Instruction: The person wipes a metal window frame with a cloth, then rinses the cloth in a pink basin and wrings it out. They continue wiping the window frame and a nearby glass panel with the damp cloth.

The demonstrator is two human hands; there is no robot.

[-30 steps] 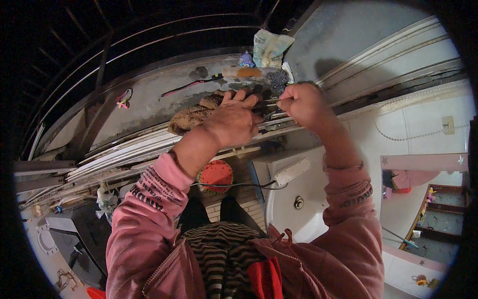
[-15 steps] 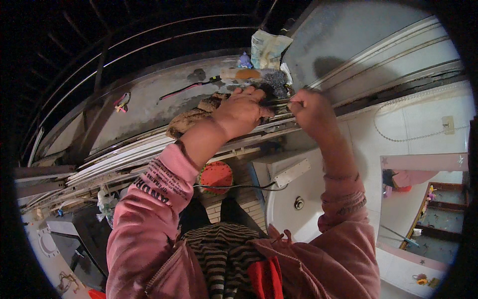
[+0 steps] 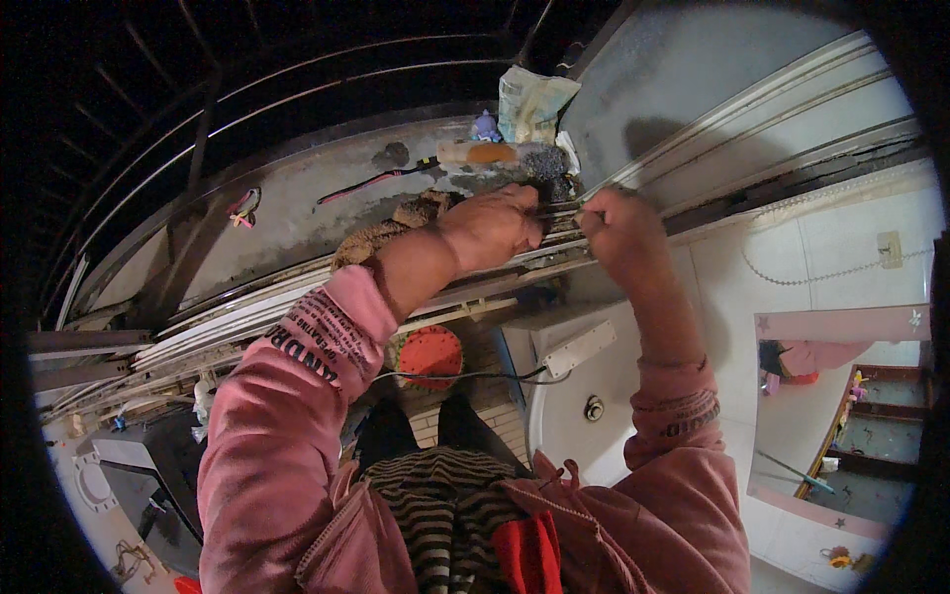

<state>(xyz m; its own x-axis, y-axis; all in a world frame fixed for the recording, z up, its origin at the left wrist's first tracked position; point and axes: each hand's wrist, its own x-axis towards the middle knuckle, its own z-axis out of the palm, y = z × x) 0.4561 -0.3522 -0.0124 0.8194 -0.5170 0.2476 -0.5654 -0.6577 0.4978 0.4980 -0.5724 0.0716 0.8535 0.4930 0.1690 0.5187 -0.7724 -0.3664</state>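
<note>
White rails (image 3: 233,315), rumpled brown cloth (image 3: 371,238), slim pink-and-black tool (image 3: 366,186), grey ledge (image 3: 297,183), purple figurine (image 3: 485,127), pink sleeves (image 3: 267,416) with black lettering, dark-and-beige striped shirt (image 3: 435,495), red fabric (image 3: 527,554), green-rimmed red disc (image 3: 430,353) with dark specks, white basin (image 3: 564,436)

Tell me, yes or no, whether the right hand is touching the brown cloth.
No, the brown cloth lies by the left hand, apart from the right hand.

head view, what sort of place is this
Probably a bathroom or washroom beside a window: there is a white washbasin with a round drain, a pink-framed mirror, and what looks like a grimy window track.
</note>
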